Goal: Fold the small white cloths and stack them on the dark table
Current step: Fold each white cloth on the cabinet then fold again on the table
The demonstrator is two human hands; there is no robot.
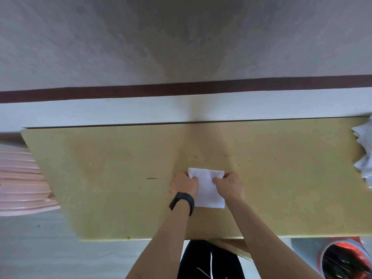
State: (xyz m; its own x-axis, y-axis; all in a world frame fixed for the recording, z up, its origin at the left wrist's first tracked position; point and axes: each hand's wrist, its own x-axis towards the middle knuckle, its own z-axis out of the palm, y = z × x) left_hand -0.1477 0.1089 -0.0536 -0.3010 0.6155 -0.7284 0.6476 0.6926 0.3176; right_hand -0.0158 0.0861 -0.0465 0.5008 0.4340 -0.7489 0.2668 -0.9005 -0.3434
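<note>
Saw one cloth (208, 191) lying on table (100, 178), approx mid-width, nearer the front edge than the back. Looked like a plain white rectangle, longer front-to-back, top end a bit rumpled, bottom end flat on the yellowish, scuffed top. Found L hand (184, 185) at the cloth's upper left, knuckles up, fingers curled and pinching the fabric by the top left corner. Found R hand (229, 186) opposite at the upper right, fingers curled as well, gripping the fabric just under the top right corner. Had both hands touching the cloth, w/ a strip of white showing btwn them. Couldn't tell how far the fingers reached under the fabric. Noted black band (182, 202) on L wrist and thin ring (174, 176) on a L finger. Spotted pile (365, 150) of crumpled white cloths at table's far right end, partly cut off by the frame edge, well apart from both hands. Made out pink ribbed chair (20, 178) off table's left end; couldn't say more of its shape. Saw red bin (342, 260) w/ dark inside on the floor at bottom right, below the front edge. Saw black trousers (197, 258) under that edge, btwn the forearms. Behind table, noted grey wall (181, 37) w/ dark stripe (181, 90) running across its base.
</note>
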